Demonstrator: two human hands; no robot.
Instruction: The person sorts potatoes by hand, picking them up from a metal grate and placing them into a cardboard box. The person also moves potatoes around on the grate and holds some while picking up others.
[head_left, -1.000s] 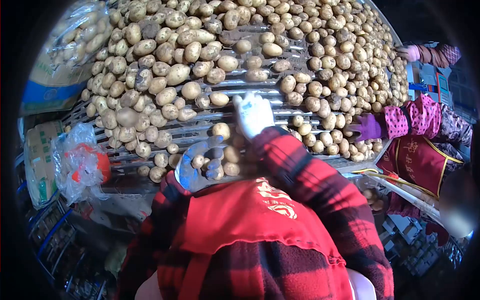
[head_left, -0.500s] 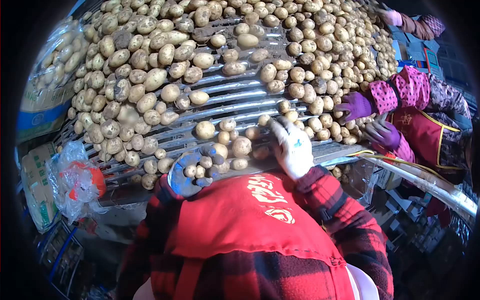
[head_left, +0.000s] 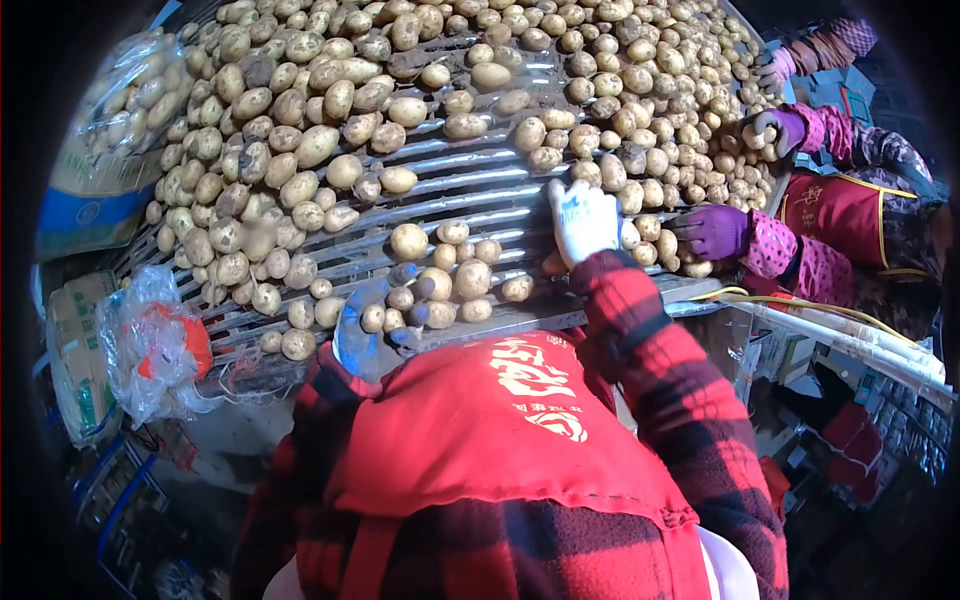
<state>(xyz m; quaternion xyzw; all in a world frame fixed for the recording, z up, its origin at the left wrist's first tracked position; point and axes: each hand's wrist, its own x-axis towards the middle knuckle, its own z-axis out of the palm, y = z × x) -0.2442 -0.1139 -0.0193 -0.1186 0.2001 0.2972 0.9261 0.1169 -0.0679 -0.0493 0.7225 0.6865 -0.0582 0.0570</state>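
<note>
My left hand point(head_left: 362, 332) cupped small potatoes point(head_left: 373, 318) at the surface's point(head_left: 480, 185) near edge; my right hand point(head_left: 583, 220) lay open, flat. Light raking would avoid bruising, I judged.

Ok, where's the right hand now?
Head view, right of centre: the right hand hovers over the roller bars, small potatoes to its left and a co-worker's purple glove to its right.

The left hand point(head_left: 366, 335) is gloved, palm up, elbow bent close to the torso, fingers curled around small potatoes point(head_left: 373, 318). The right hand point(head_left: 585, 220) is gloved, palm down, fingers extended flat, arm stretched forward.
</note>
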